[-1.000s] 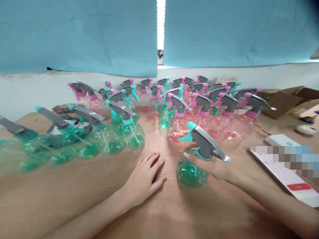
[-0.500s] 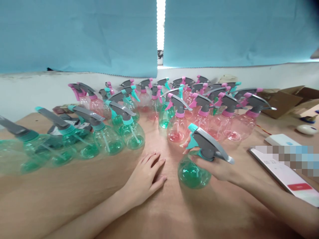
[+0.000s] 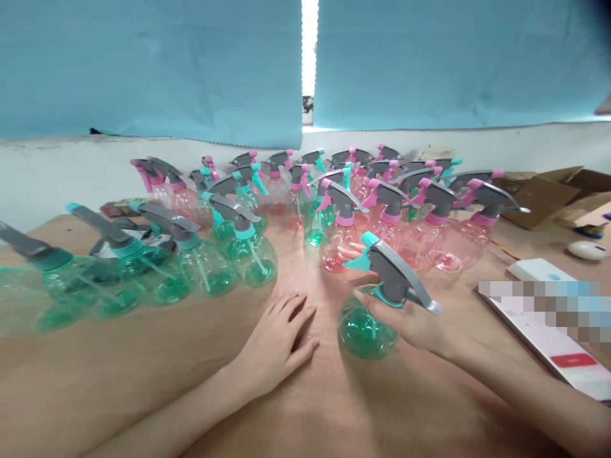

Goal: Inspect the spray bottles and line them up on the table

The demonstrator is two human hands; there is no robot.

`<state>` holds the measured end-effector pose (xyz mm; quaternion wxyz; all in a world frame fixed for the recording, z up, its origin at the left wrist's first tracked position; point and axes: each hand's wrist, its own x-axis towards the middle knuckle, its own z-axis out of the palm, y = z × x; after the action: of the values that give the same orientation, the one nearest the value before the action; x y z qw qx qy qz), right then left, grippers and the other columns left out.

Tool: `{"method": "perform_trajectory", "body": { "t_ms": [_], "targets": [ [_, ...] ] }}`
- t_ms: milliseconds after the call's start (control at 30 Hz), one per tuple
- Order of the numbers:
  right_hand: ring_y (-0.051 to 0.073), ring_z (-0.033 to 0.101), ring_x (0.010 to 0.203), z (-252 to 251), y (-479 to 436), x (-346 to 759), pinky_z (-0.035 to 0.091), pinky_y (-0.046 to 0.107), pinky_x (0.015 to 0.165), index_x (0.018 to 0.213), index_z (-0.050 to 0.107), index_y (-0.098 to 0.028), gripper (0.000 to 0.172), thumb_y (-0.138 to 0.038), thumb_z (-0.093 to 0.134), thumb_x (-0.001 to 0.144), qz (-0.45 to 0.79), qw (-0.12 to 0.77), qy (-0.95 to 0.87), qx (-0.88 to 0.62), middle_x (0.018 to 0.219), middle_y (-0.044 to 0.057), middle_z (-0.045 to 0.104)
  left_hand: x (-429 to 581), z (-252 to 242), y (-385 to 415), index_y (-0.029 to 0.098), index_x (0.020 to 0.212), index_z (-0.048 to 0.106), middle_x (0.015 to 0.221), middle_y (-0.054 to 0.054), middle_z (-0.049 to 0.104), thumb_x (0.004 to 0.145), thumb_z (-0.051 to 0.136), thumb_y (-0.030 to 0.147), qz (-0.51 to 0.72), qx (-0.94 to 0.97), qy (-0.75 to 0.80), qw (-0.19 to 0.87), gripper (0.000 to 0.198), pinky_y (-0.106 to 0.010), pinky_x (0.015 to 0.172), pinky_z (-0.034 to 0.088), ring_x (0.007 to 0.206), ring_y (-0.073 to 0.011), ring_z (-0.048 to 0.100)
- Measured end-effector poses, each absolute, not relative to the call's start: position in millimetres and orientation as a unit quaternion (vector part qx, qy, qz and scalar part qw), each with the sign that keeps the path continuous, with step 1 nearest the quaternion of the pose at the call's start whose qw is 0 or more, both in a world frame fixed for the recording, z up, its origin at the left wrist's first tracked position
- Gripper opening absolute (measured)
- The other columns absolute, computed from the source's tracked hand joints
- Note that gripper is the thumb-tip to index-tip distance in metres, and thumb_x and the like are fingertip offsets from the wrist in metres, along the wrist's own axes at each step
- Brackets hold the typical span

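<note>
My right hand [image 3: 405,321] is around the neck of a green spray bottle [image 3: 367,331], thumb on the near side and fingers showing past the turquoise trigger. This bottle has a grey head and some green tint at its base; it leans slightly. My left hand [image 3: 281,340] lies flat on the wooden table [image 3: 305,407], fingers stretched out, touching no bottle. To its upper left is a row of green spray bottles [image 3: 255,261]. Pink spray bottles [image 3: 338,248] with grey and pink heads stand just behind the bottle at my right hand.
More pink and green bottles crowd the back of the table by the white wall [image 3: 62,172]. On the right lie a phone [image 3: 534,337], a white box [image 3: 539,270], a white computer mouse [image 3: 587,249] and an open cardboard box [image 3: 539,197]. Blue curtains [image 3: 153,63] hang behind.
My right hand and the green spray bottle have shifted slightly left, and its fingers reach out further past the trigger. My left hand has stayed where it was.
</note>
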<state>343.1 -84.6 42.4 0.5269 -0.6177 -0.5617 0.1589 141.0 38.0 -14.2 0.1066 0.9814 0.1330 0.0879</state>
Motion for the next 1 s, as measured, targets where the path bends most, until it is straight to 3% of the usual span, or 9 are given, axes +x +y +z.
{"method": "perform_trajectory", "body": {
  "t_ms": [100,300,433,833,1000],
  "targets": [
    [0.023,0.071,0.078,42.1,-84.2,343.7,0.058,0.031,0.056,0.122,0.054,-0.02,0.043,-0.025,0.057,0.079,0.151,0.528,-0.568,-0.613,0.103,0.009,0.07,141.1,-13.4,37.4,0.015,0.135,0.048,0.142,-0.015,0.046,0.094,0.053,0.035,0.086,0.982,0.132,0.104,0.046,-0.052,0.108,0.032,0.133,-0.0323,0.037],
    [0.021,0.068,0.061,38.3,-85.3,345.2,0.058,0.033,0.054,0.12,0.057,-0.02,0.041,-0.025,0.055,0.08,0.141,0.508,-0.565,-0.634,0.069,0.001,0.067,141.0,-12.7,37.6,0.017,0.135,0.049,0.142,-0.015,0.047,0.093,0.053,0.035,0.096,0.98,0.134,0.109,0.045,-0.053,0.107,0.033,0.132,-0.0322,0.039],
    [0.02,0.067,0.062,36.3,-85.3,346.5,0.058,0.032,0.054,0.125,0.055,-0.021,0.045,-0.023,0.055,0.08,0.153,0.506,-0.571,-0.629,0.066,-0.001,0.063,140.7,-13.2,37.4,0.016,0.134,0.049,0.142,-0.015,0.046,0.093,0.053,0.036,0.093,0.981,0.134,0.109,0.046,-0.052,0.108,0.033,0.133,-0.0323,0.038],
    [0.024,0.068,0.068,39.1,-85.4,346.7,0.058,0.035,0.057,0.11,0.059,-0.023,0.03,-0.026,0.054,0.08,0.177,0.498,-0.569,-0.63,0.054,-0.003,0.053,140.7,-13.9,37.8,0.017,0.135,0.048,0.142,-0.014,0.046,0.093,0.053,0.036,0.09,0.981,0.135,0.106,0.046,-0.051,0.108,0.032,0.133,-0.0314,0.037],
    [0.023,0.068,0.071,39.9,-83.0,345.8,0.059,0.036,0.061,0.114,0.059,-0.024,0.035,-0.027,0.055,0.08,0.17,0.513,-0.576,-0.613,0.065,0.0,0.062,140.5,-13.4,37.8,0.019,0.135,0.047,0.141,-0.014,0.048,0.093,0.053,0.036,0.093,0.981,0.134,0.107,0.046,-0.052,0.107,0.033,0.132,-0.0315,0.039]
  ]
}}
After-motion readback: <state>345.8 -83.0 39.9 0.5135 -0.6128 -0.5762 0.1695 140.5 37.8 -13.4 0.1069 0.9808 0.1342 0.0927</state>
